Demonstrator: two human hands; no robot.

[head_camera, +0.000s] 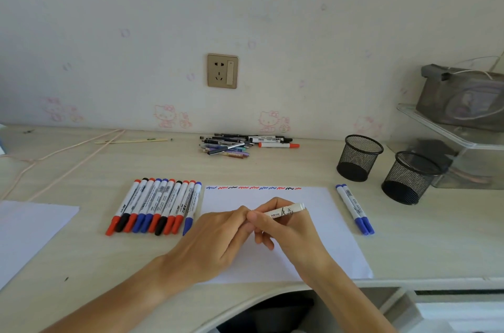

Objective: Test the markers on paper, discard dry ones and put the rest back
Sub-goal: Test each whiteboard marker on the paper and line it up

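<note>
Markers: ten in row [155, 206], two blue [354, 208], one held [286, 210].

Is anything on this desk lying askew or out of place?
Mostly tidy. In the marker row, the rightmost blue marker lies lower than its neighbours. The pens by the wall lie in a loose heap.

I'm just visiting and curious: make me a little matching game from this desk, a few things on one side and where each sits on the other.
Things:
1. row of ten markers
2. two blue markers
3. mesh pen cups
4. heap of pens

Places:
A. by the wall, under the socket
B. just right of the paper
C. just left of the paper
D. far right of the desk, standing empty

Pairs: 1-C, 2-B, 3-D, 4-A
</note>
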